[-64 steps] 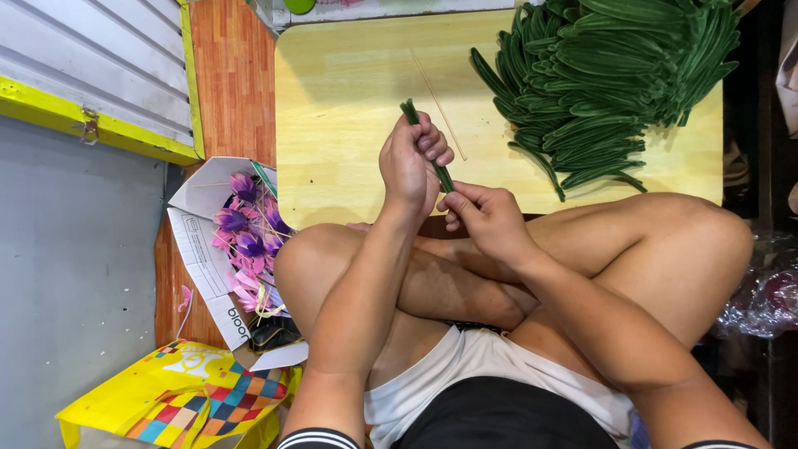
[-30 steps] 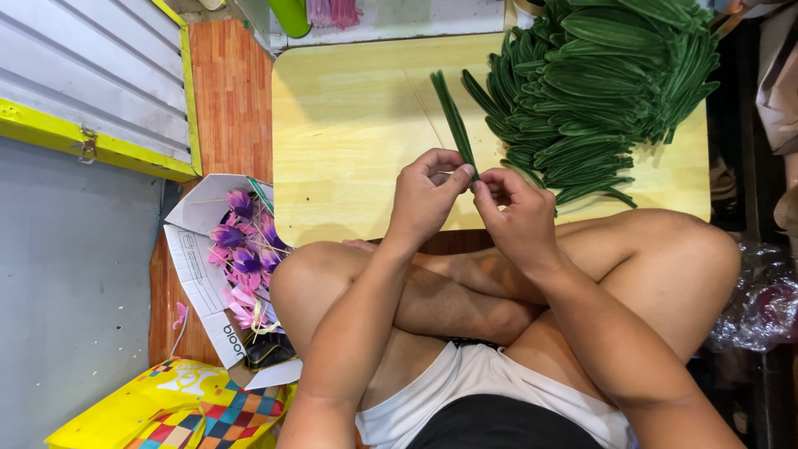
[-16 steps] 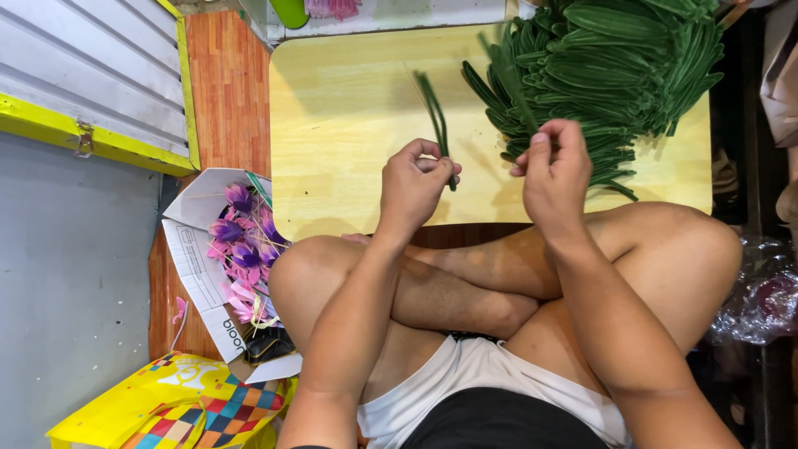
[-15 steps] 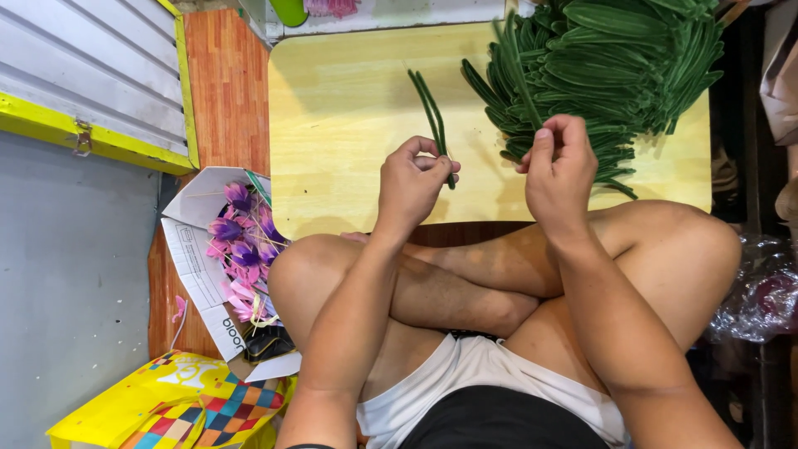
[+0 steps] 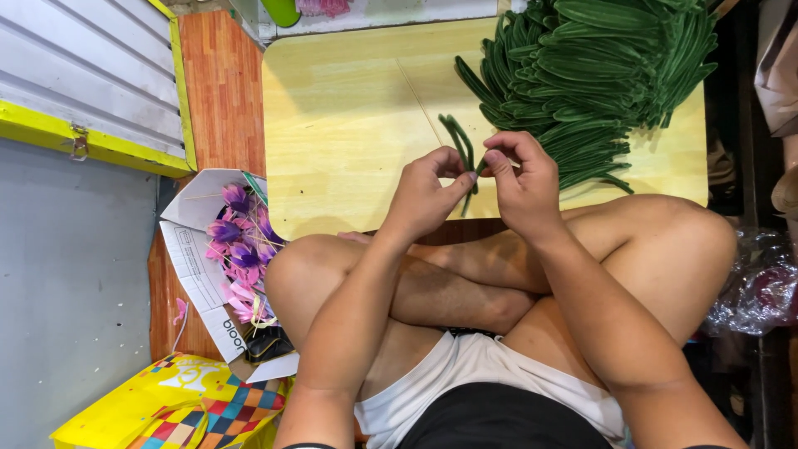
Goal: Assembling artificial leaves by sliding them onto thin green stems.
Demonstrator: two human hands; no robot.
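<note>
Low wooden table (image 5: 349, 125), seen from above, with a heap of green stems (image 5: 598, 75) at its far right corner. White box of purple flowers (image 5: 237, 249) on the floor off the near left edge; yellow bag (image 5: 174, 411) nearer still. Crossed bare legs pressed to the near edge. Since a moment ago: right hand (image 5: 524, 183) brought back in to meet left hand (image 5: 424, 195) — single stem (image 5: 460, 150) now pinched from both sides, bent into a loop above the near edge, work on it resumed. Left thumb and forefinger closed on the stem; right fingertips closed on the same piece, both wrists cocked inward, knuckles up.
</note>
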